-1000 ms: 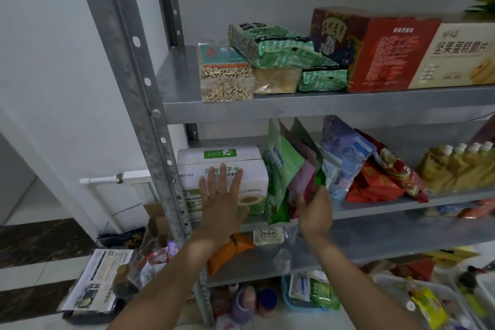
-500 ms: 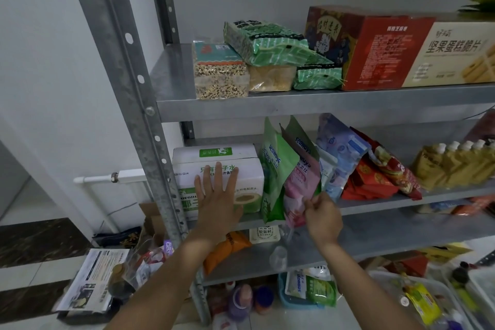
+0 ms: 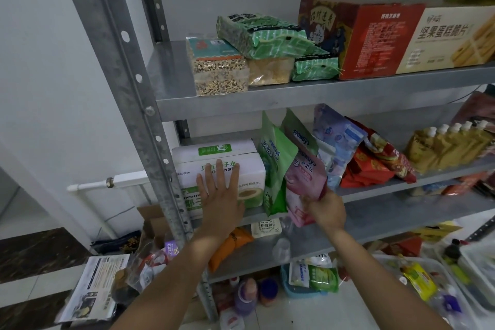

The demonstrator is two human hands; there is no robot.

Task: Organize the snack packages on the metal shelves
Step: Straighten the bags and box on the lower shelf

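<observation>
My left hand [image 3: 221,195] lies flat, fingers straight, against the front of a white and green box [image 3: 219,169] at the left end of the middle metal shelf [image 3: 401,186]. My right hand [image 3: 325,207] grips the lower part of a pink pouch [image 3: 304,182], which juts out past the shelf's front edge. A green pouch [image 3: 276,166] stands between the box and the pink pouch. A second green pouch [image 3: 298,132], a blue pouch [image 3: 337,142] and red packets [image 3: 372,166] lean behind and to the right.
The top shelf [image 3: 321,94] carries grain bags [image 3: 218,69], green packets [image 3: 263,35] and a long red and beige box [image 3: 401,35]. Yellow spouted pouches [image 3: 447,144] fill the middle shelf's right end. An upright post [image 3: 139,104] stands at left. Trays and bottles crowd the floor.
My right hand has pulled the pink pouch out from among the standing pouches, forward and down past the shelf edge. My left hand stays pressed on the white box.
</observation>
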